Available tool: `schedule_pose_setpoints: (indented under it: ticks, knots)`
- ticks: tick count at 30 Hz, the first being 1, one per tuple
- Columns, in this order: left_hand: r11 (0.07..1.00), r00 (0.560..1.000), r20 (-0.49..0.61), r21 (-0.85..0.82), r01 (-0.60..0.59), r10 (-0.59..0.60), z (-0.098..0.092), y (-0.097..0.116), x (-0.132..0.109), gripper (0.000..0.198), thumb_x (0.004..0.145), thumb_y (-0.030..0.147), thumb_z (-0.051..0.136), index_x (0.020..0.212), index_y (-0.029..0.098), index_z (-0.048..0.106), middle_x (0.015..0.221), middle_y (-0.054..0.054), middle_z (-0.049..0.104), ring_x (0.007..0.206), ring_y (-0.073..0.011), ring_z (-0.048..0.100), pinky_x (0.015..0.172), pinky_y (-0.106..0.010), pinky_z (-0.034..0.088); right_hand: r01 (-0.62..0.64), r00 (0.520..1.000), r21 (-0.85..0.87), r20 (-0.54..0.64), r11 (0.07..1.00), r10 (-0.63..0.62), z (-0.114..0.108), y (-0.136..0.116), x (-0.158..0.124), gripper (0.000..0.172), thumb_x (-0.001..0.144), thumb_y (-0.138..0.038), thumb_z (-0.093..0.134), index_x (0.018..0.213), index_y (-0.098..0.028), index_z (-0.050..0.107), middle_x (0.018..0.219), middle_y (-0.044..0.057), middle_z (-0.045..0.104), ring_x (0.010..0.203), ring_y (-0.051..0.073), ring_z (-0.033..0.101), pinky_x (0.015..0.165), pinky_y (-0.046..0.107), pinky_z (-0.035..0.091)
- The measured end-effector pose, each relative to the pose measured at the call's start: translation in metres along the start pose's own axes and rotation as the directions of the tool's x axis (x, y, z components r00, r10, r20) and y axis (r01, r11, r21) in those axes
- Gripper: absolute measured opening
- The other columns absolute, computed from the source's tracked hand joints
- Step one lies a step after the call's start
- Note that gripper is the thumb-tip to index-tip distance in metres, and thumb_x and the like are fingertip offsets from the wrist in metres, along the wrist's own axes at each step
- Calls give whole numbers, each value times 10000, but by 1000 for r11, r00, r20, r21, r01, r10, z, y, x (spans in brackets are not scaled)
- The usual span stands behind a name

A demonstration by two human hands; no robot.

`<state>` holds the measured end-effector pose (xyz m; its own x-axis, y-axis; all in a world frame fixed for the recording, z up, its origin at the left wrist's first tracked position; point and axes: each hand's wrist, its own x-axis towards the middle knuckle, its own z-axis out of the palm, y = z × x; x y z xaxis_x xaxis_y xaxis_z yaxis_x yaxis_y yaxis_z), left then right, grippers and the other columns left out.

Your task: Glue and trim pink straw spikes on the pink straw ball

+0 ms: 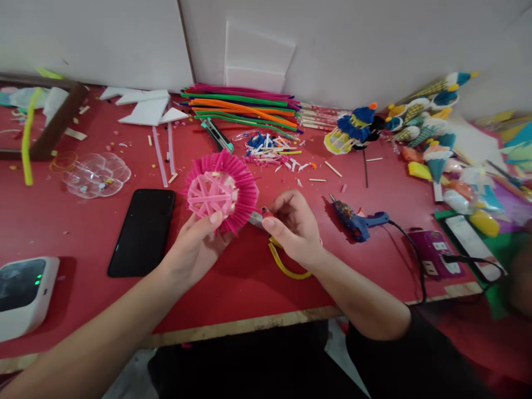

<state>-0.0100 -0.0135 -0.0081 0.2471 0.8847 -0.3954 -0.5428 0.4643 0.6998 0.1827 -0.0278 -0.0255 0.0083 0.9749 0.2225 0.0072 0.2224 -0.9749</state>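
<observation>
My left hand (199,238) is closed on a pink pleated-paper craft (246,194), a round piece with lighter pink strips crossing over its middle. Just to its right, my right hand (295,230) pinches a small red object with a metal tip (266,213), perhaps a lighter; the fingers hide much of it. Beneath the right hand a yellow curved band (286,269) shows, and a grey flat piece shows between the hands; I cannot tell whether these belong together.
A black phone (143,233) lies left of my hands, a blue glue gun (353,219) right. Behind are a box cutter (218,134), cut straw bits (270,147) and pipe cleaners (245,105). Finished-looking figures (419,122) crowd the right; a white device (29,296) stands front left.
</observation>
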Motion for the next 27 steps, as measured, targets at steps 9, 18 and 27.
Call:
schedule_pose_setpoints:
  ticks: [9, 18, 27]
  knots:
    - [998, 998, -16, -28, 65, -65, 6, 4, 1, 628, 528, 402, 1039, 1080, 280, 764, 978, 28, 837, 1100, -248, 755, 1046, -400, 608, 49, 996, 143, 67, 989, -59, -1, 3, 0, 458, 921, -479, 770, 789, -256, 392, 721, -65, 422, 622, 108, 332, 559, 284, 280]
    - [995, 996, -10, 34, 90, -90, 6, 2, 2, 598, 591, 420, 1005, 1108, 266, 746, 1057, 5, 833, 1233, -292, 713, 1064, -406, 587, -3, 994, 87, 106, 996, -6, -5, 5, -3, 389, 937, -409, 704, 780, -265, 379, 665, -79, 342, 583, 118, 278, 557, 303, 242]
    - [995, 996, -1, 21, 95, -95, 2, 1, 1, 481, 671, 374, 948, 1091, 245, 753, 1154, -49, 812, 1290, -314, 684, 1092, -434, 584, 22, 994, 68, 104, 997, -29, -4, 2, -2, 322, 905, -295, 657, 771, -266, 366, 667, -76, 387, 564, 107, 304, 530, 281, 251]
